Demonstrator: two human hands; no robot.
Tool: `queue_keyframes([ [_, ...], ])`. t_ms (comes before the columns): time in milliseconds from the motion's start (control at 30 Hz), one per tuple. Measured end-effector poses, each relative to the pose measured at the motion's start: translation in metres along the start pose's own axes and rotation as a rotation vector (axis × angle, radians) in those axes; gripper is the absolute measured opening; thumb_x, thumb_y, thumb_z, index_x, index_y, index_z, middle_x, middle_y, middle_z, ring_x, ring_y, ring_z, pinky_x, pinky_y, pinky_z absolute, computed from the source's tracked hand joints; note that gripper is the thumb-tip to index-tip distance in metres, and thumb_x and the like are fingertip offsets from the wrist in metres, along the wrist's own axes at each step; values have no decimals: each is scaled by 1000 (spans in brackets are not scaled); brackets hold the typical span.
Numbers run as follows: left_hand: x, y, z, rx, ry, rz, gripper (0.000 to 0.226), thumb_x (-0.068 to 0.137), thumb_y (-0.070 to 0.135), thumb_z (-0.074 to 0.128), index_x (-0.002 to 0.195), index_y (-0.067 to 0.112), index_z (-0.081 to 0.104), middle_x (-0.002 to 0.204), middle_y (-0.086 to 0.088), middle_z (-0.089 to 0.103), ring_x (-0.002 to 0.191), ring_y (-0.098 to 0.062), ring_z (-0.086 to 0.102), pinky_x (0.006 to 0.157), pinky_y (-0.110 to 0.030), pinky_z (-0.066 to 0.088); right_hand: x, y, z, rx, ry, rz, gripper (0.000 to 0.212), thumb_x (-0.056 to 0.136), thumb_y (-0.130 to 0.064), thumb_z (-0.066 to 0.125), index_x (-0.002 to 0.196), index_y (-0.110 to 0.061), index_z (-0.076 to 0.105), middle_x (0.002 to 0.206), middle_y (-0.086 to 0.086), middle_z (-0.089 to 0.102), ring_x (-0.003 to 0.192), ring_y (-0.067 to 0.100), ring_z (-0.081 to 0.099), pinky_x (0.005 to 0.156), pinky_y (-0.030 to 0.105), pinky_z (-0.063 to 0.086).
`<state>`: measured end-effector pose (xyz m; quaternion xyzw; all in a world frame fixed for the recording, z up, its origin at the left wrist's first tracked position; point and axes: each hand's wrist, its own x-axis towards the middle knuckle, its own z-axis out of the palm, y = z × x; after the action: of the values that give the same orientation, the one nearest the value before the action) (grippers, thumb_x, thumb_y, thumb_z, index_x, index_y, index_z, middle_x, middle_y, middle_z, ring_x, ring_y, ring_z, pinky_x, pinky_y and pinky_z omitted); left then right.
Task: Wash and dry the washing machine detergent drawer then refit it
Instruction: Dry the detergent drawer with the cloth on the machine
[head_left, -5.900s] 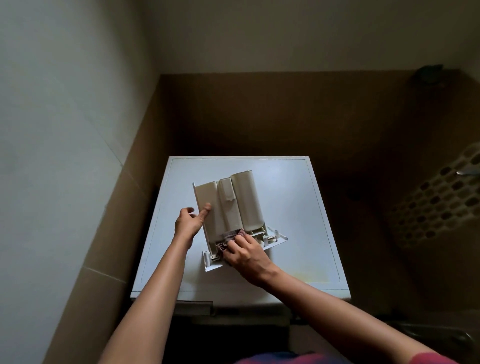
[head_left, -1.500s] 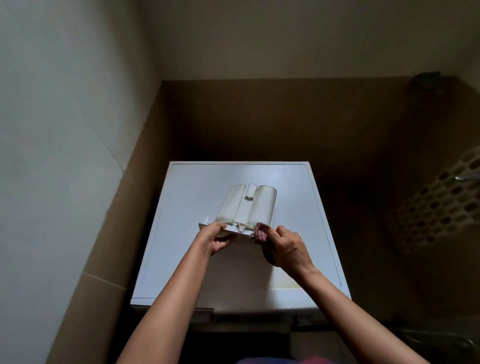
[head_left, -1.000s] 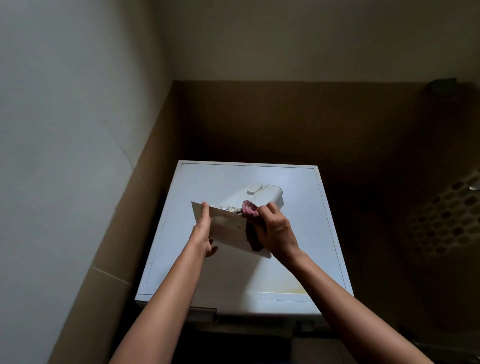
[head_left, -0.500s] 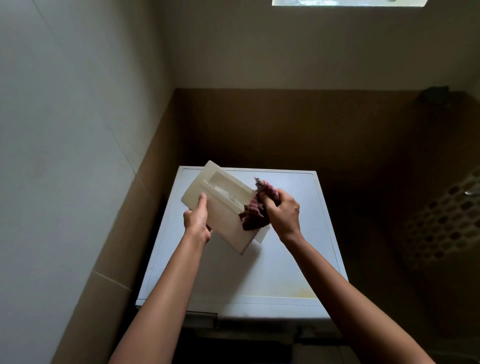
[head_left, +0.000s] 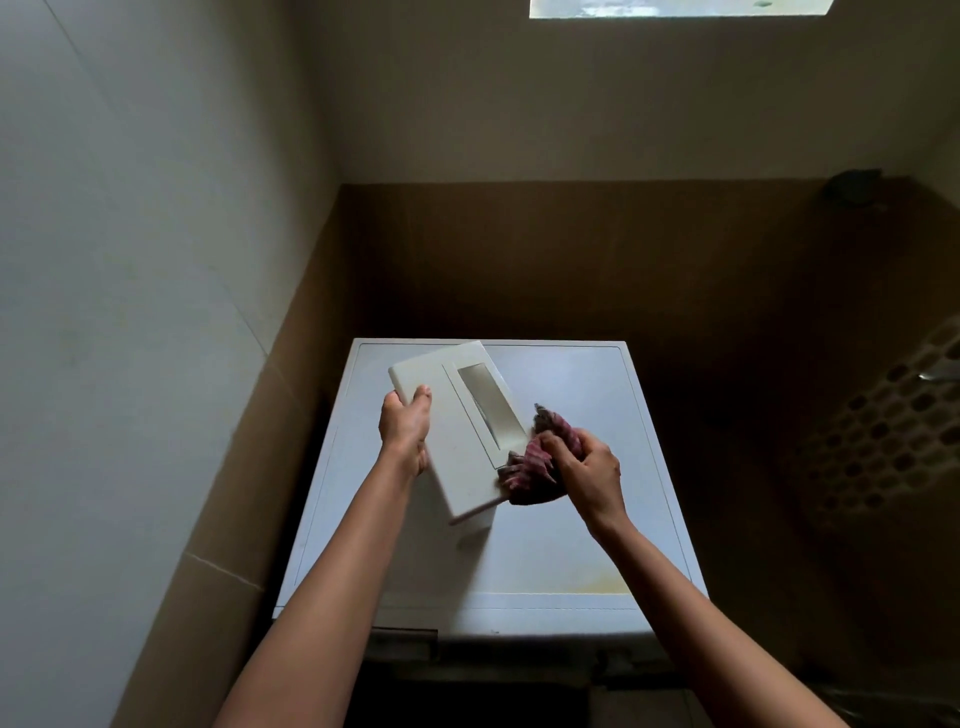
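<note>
1. Left hand (head_left: 405, 431) is gripping the detergent drawer (head_left: 457, 447) by its far-left edge, fingers curling round it. It's holding the drawer tilted over the washing machine (head_left: 571, 551) top, front panel facing up. A firm grip is prob. needed so wiping isn't twisting it.
2. Cloth (head_left: 535, 462) is pressing on the panel's right edge, beside the handle recess. It should be going into the recess & corners, where water is likely sitting.
3. Right hand (head_left: 592, 467) is bunching the cloth, fingers closed round it.

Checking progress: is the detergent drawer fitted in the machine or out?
Out. The left hand holds the drawer over the washing machine top; the right hand presses a cloth against it.
</note>
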<state>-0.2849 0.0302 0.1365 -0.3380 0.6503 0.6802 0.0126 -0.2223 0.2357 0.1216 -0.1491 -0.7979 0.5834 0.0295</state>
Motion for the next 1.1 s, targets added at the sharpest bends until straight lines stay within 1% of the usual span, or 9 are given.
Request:
queue_keyframes([
  [100, -2, 1, 2, 9, -7, 11, 29, 96, 31, 54, 114, 8, 50, 113, -15, 62, 97, -31, 65, 83, -46, 57, 3, -10, -7, 351, 131, 18, 16, 89, -26, 63, 103, -20, 68, 97, -1, 71, 93, 15, 66, 83, 31, 53],
  [200, -2, 0, 2, 18, -19, 16, 25, 96, 32, 54, 109, 12, 48, 113, -14, 62, 97, -31, 65, 84, -50, 56, 14, -35, -19, 693, 165, -78, 17, 95, -13, 53, 104, -20, 65, 95, -2, 69, 87, 9, 68, 75, 21, 53],
  [267, -3, 0, 2, 45, -31, 23, 26, 97, 35, 51, 111, 13, 46, 115, -14, 61, 98, -31, 64, 87, -50, 55, 22, -48, -22, 698, 128, -144, 14, 91, -17, 57, 101, -21, 66, 92, 0, 69, 85, 11, 68, 74, 24, 55],
  [367, -7, 0, 3, 147, -19, 52, 41, 99, 40, 41, 128, 12, 40, 121, -16, 56, 101, -31, 59, 89, -44, 53, 34, -47, -17, 218, 35, -266, 21, 82, -28, 62, 100, -21, 68, 92, -3, 70, 86, 10, 65, 79, 27, 50],
  [500, -14, -4, 7, 363, 84, 159, 44, 102, 41, 30, 128, 6, 37, 124, -23, 54, 104, -37, 56, 85, -41, 49, 41, -35, 9, -567, -411, -539, 49, 89, -24, 56, 136, -15, 52, 145, 5, 45, 136, 24, 37, 112, 28, 26],
  [567, -16, -4, 8, 425, 115, 199, 44, 103, 41, 29, 126, 4, 37, 124, -25, 55, 106, -39, 56, 82, -41, 48, 44, -37, 15, -789, -447, -601, 52, 95, -24, 51, 145, -21, 38, 155, 1, 27, 145, 19, 19, 116, 26, 14],
  [733, -15, -2, 10, 503, 102, 243, 42, 104, 37, 28, 123, 1, 38, 124, -28, 54, 105, -40, 56, 71, -36, 40, 60, -55, 18, -1110, -494, -686, 55, 96, -28, 43, 149, -29, 28, 159, -6, 13, 146, 15, 12, 107, 36, 37],
  [933, -11, -1, 12, 508, 87, 264, 41, 104, 36, 29, 122, 1, 38, 123, -27, 55, 104, -39, 58, 73, -37, 45, 74, -72, 47, -1255, -475, -725, 61, 92, -26, 43, 150, -19, 25, 159, 5, 14, 146, 25, 13, 103, 42, 41],
  [1100, -13, 0, 16, 494, 124, 265, 42, 104, 36, 29, 123, 1, 39, 122, -25, 56, 102, -37, 57, 69, -34, 41, 67, -85, 35, -1146, -528, -652, 55, 87, -17, 51, 141, -26, 43, 153, -3, 32, 136, 24, 38, 94, 39, 47],
])
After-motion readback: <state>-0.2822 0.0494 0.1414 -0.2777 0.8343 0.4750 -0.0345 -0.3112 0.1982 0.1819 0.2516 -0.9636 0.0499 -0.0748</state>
